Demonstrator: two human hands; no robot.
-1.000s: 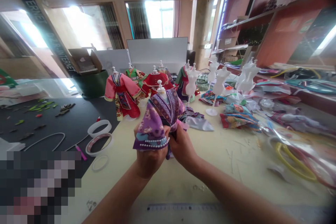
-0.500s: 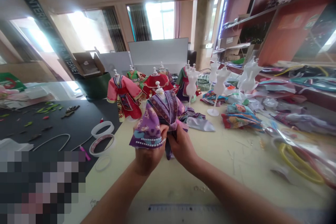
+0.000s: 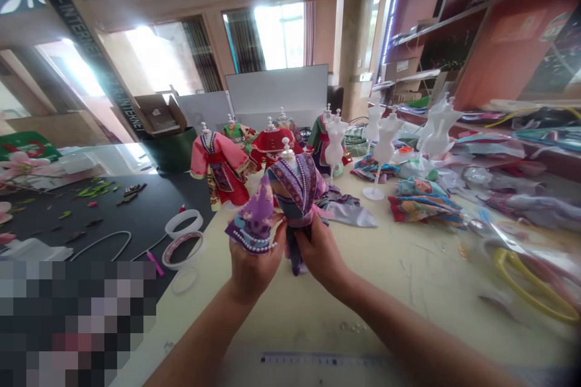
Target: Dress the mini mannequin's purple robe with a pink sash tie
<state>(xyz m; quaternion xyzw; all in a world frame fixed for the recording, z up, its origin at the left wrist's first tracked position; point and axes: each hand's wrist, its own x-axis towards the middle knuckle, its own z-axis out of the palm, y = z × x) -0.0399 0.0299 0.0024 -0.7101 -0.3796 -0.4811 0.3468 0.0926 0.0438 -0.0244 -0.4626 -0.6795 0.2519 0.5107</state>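
A small purple doll dress (image 3: 297, 193) with pearl-trimmed collar dresses a white mini mannequin right in front of me. My left hand (image 3: 255, 266) is closed at the dress's waist on the left side. Its wide sleeve (image 3: 255, 217), edged with rows of pearls, drapes over that hand's fingers. On the other side, my right hand (image 3: 323, 248) grips the waist, thumb pressed at the front near some pink cloth. Dark purple cloth hangs down between both hands. The fingertips behind the dress are hidden.
Behind stand dressed mini mannequins, among them a pink robe (image 3: 218, 160) and a red one (image 3: 275, 144). Bare white mannequins (image 3: 336, 142) and folded cloth (image 3: 424, 199) are to the right. Tape rolls (image 3: 184, 224) lie left, a ruler (image 3: 299, 360) at the near edge, a yellow ring (image 3: 531, 290) far right.
The left sleeve has swung out and down from the bodice, baring more of the waist. My left hand sits a little further from the dress front. The view has shifted slightly.
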